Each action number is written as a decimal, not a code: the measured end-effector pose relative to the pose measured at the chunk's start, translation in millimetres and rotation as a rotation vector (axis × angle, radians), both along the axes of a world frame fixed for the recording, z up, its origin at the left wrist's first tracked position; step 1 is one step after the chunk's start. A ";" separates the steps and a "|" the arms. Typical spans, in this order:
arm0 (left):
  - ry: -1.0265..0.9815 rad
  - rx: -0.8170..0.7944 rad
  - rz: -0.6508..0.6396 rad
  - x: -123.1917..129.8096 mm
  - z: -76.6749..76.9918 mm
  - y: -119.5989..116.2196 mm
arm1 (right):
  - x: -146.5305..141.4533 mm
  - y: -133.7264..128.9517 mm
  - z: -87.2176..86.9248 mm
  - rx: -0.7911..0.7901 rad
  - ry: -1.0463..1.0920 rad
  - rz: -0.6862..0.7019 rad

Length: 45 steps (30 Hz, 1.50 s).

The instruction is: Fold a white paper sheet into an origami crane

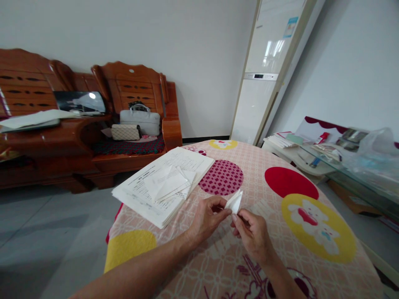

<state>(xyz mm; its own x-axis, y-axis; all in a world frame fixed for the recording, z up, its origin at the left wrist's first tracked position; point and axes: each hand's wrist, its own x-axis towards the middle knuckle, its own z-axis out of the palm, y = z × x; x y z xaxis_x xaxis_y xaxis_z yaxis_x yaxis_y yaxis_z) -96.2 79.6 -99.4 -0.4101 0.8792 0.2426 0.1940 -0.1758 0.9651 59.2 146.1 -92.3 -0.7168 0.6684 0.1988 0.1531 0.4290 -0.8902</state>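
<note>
A small piece of folded white paper (234,202) is held up just above the tablecloth, its pointed tip upward. My left hand (209,218) pinches its left edge between thumb and fingers. From the lower right, my right hand (251,232) grips the bottom corner with thumb and forefinger, the other fingers curled. To the left lies a thick stack of printed sheets (140,203), and on top of it rest folded white papers (171,182).
A patterned cloth (193,265) covers the round table. Beyond it stands a wooden armchair (131,83) holding a grey bag (140,121) and a quilted purse (125,132). At right, a glass-topped stand (339,166) carries papers and a plastic bag (378,151). A tall white air conditioner (255,99) stands behind.
</note>
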 end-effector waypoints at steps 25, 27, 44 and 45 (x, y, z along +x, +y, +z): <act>-0.381 -0.081 -0.150 -0.4 13.5 2.5 | -1.1 3.9 -0.2 -0.135 0.139 0.014; -0.405 -0.085 -0.160 0.2 13.5 2.3 | -1.6 3.4 -0.2 -0.116 0.129 0.004; -0.244 -0.051 -0.170 4.8 1.1 4.3 | -7.2 6.2 -7.0 -0.176 0.120 -0.119; -0.256 -0.040 -0.198 4.8 1.9 3.4 | -7.2 6.3 -7.3 -0.173 0.121 -0.135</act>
